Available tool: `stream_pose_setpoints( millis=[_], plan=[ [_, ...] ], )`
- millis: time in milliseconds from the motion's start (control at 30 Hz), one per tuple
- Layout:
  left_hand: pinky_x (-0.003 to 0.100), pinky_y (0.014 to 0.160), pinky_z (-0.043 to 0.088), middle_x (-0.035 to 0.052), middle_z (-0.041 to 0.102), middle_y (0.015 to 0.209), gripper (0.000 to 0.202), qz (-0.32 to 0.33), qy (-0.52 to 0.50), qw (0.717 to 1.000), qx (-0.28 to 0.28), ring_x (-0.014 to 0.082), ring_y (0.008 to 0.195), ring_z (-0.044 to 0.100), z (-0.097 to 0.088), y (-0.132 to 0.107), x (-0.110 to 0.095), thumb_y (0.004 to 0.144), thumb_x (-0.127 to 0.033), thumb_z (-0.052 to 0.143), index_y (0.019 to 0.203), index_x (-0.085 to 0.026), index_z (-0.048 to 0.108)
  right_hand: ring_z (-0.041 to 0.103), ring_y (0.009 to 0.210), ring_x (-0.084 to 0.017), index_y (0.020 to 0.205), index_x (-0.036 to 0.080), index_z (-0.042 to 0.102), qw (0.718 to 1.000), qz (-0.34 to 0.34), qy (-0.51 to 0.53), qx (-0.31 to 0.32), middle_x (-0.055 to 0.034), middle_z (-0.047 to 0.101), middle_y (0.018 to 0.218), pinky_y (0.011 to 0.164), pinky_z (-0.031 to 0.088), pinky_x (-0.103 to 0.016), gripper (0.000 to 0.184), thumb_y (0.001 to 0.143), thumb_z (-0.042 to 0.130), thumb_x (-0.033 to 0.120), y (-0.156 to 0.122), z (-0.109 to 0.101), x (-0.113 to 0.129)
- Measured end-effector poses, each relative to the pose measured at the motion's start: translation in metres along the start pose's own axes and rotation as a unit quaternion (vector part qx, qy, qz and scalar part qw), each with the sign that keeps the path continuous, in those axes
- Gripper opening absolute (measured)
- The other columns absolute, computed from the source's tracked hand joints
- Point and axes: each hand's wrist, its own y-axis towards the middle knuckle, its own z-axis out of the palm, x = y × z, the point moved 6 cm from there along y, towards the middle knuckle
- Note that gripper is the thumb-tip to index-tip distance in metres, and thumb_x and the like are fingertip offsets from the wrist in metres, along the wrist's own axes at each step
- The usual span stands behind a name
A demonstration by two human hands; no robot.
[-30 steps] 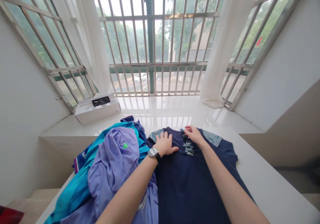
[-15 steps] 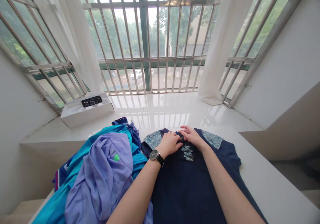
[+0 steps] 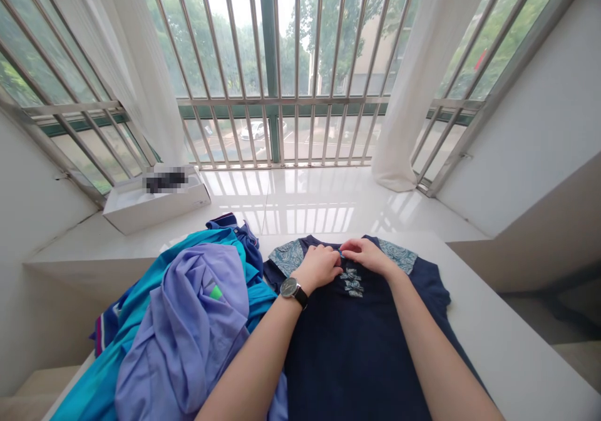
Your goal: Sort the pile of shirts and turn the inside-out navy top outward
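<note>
A navy short-sleeved top [image 3: 352, 346] with patterned shoulder panels lies spread out, its neckline facing the window. Both hands meet at its neck opening, just above a row of patterned knot fastenings [image 3: 353, 283]. My left hand [image 3: 322, 266], below a black-strapped wristwatch [image 3: 289, 288], has its fingers closed on the left side of the collar. My right hand [image 3: 367, 256] pinches the fabric at the opening from the other side, thumb and forefinger together. The fingertips nearly touch, and they hide the small part between them.
To the left lies a heap of clothes: a lavender garment [image 3: 188, 321] on top of a turquoise one [image 3: 154, 283], with dark blue cloth [image 3: 237, 230] behind. A white box [image 3: 159, 205] stands on the sill by the barred window [image 3: 282, 101]. White curtains [image 3: 399, 127] hang at both sides.
My right hand's fingers, spread before, have drawn together into a pinch at the neckline. My left hand stays about where it was. The view has tipped slightly downward.
</note>
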Motion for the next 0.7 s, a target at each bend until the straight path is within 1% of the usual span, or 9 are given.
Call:
stream_pose_setpoints(
  millis=[67, 167, 233, 333, 467, 533, 600, 633, 700],
  plan=[
    [0.039, 0.089, 0.045, 0.0034, 0.068, 0.098, 0.016, 0.009, -0.044, 0.999, 0.011, 0.0236, 0.095, 0.061, -0.001, -0.001, 0.001, 0.09, -0.036, 0.058, 0.091, -0.022, 0.064, 0.066, 0.079, -0.019, 0.085, 0.017, 0.07, 1.0, -0.008, -0.007, 0.001, -0.0051, 0.072, 0.082, 0.074, 0.052, -0.03, 0.022, 0.071, 0.071, 0.033, 0.0, 0.0, -0.001],
    [0.034, 0.089, 0.044, -0.0011, 0.07, 0.093, 0.011, 0.023, -0.123, 0.992, 0.017, 0.0189, 0.09, 0.063, -0.006, -0.001, 0.003, 0.091, -0.033, 0.057, 0.091, -0.023, 0.063, 0.064, 0.071, -0.018, 0.082, 0.016, 0.07, 1.0, -0.007, -0.029, -0.001, -0.0037, 0.07, 0.075, 0.068, 0.051, -0.029, 0.021, 0.069, 0.072, 0.032, 0.0, 0.002, 0.0],
    [0.03, 0.085, 0.045, -0.0013, 0.07, 0.091, 0.011, 0.021, -0.147, 0.989, 0.004, 0.0175, 0.087, 0.064, -0.009, 0.0, 0.004, 0.091, -0.032, 0.057, 0.092, -0.023, 0.063, 0.063, 0.07, -0.017, 0.082, 0.016, 0.071, 0.999, -0.008, -0.045, 0.016, -0.0037, 0.07, 0.074, 0.067, 0.049, -0.028, 0.02, 0.072, 0.069, 0.033, -0.001, 0.005, 0.003],
    [0.031, 0.083, 0.045, 0.0007, 0.07, 0.09, 0.013, 0.001, -0.12, 0.993, -0.023, 0.019, 0.088, 0.064, -0.009, 0.001, 0.006, 0.092, -0.032, 0.056, 0.09, -0.022, 0.063, 0.063, 0.072, -0.017, 0.079, 0.017, 0.072, 0.996, -0.015, -0.074, 0.044, -0.0041, 0.071, 0.076, 0.07, 0.049, -0.029, 0.025, 0.081, 0.06, 0.038, -0.004, 0.005, 0.011],
    [0.036, 0.088, 0.044, 0.0031, 0.07, 0.091, 0.012, -0.008, -0.055, 0.998, -0.034, 0.0222, 0.092, 0.063, -0.001, 0.003, 0.004, 0.091, -0.031, 0.057, 0.09, -0.021, 0.063, 0.062, 0.067, -0.017, 0.081, 0.017, 0.071, 0.997, 0.001, -0.071, 0.039, -0.0052, 0.073, 0.077, 0.068, 0.05, -0.03, 0.029, 0.085, 0.056, 0.042, -0.01, -0.012, 0.033],
    [0.036, 0.088, 0.045, 0.0031, 0.069, 0.093, 0.012, -0.009, -0.048, 0.998, -0.032, 0.0226, 0.093, 0.062, 0.002, 0.003, 0.003, 0.09, -0.031, 0.057, 0.094, -0.022, 0.063, 0.063, 0.069, -0.017, 0.086, 0.018, 0.07, 0.998, -0.015, -0.058, 0.002, -0.0052, 0.073, 0.078, 0.068, 0.051, -0.03, 0.027, 0.084, 0.059, 0.042, -0.019, -0.023, 0.065],
    [0.036, 0.088, 0.045, 0.0024, 0.069, 0.094, 0.015, -0.014, -0.052, 0.998, -0.031, 0.0226, 0.094, 0.062, 0.002, 0.002, 0.003, 0.09, -0.032, 0.058, 0.101, -0.023, 0.062, 0.063, 0.073, -0.017, 0.088, 0.018, 0.07, 0.995, -0.064, -0.039, -0.071, -0.005, 0.073, 0.081, 0.067, 0.05, -0.028, 0.026, 0.083, 0.063, 0.043, -0.038, -0.03, 0.117],
    [0.037, 0.088, 0.045, 0.0024, 0.069, 0.095, 0.019, -0.016, -0.052, 0.998, -0.029, 0.0227, 0.095, 0.061, 0.002, 0.001, 0.003, 0.09, -0.032, 0.058, 0.106, -0.024, 0.062, 0.063, 0.072, -0.017, 0.088, 0.019, 0.07, 0.991, -0.093, -0.011, -0.091, -0.0046, 0.072, 0.08, 0.065, 0.049, -0.027, 0.027, 0.083, 0.064, 0.045, -0.052, -0.029, 0.146],
    [0.037, 0.091, 0.044, 0.0036, 0.067, 0.102, 0.024, -0.015, -0.047, 0.999, -0.016, 0.0234, 0.1, 0.06, 0.001, 0.0, 0.003, 0.092, -0.032, 0.055, 0.114, -0.025, 0.061, 0.059, 0.062, -0.014, 0.076, 0.019, 0.068, 0.981, -0.143, 0.084, -0.104, -0.0023, 0.067, 0.067, 0.058, 0.047, -0.026, 0.03, 0.083, 0.065, 0.048, -0.086, -0.018, 0.204]
  ],
)
